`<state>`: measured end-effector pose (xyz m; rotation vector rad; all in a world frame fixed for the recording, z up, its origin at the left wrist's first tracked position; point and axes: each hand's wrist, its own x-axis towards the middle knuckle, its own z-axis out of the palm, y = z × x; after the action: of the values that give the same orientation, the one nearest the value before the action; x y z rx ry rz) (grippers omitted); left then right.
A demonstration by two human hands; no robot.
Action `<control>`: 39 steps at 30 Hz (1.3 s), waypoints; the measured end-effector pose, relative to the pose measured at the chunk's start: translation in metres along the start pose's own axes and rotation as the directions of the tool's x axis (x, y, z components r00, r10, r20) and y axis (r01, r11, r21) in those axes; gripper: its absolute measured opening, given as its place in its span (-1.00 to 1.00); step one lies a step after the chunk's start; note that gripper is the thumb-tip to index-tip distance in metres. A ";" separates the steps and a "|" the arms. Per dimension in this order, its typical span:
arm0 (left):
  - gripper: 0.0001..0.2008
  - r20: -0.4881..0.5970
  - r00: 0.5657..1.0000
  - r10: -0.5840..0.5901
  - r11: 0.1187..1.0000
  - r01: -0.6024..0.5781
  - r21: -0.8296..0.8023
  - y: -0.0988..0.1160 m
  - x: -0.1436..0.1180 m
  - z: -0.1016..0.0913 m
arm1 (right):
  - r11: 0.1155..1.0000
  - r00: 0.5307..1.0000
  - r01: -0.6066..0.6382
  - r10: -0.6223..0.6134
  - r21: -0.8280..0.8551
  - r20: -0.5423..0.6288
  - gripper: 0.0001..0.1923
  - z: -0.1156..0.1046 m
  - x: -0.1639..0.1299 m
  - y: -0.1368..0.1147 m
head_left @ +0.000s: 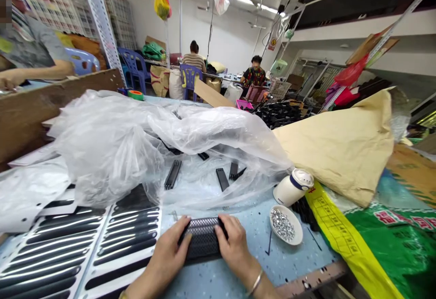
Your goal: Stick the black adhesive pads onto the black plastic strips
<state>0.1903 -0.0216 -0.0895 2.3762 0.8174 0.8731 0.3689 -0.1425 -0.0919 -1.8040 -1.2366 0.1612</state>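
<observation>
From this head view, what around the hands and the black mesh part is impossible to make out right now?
- Black mesh part: both ends hidden under the left hand and right hand.
- Black strips: partly veiled by the clear plastic sheet, so their count is unclear.
- Small silver pieces in the white bowl: too small to identify.
- White slotted trays: cut off by the left and bottom edges.

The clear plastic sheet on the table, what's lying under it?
Through the clear plastic sheet, several black slotted strips lie on the blue table. Its crumpled folds hide whatever lies farther back.
</observation>
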 end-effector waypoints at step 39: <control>-0.71 0.444 0.843 -0.305 0.487 0.538 -0.688 0.024 0.056 -0.046 | 0.957 0.909 0.249 -0.177 -0.151 0.377 -0.64 -0.023 0.075 -0.045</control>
<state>0.2015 0.0096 -0.0206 1.3390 0.6596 0.5113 0.3875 -0.0929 -0.0185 -1.8414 -1.7574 0.2620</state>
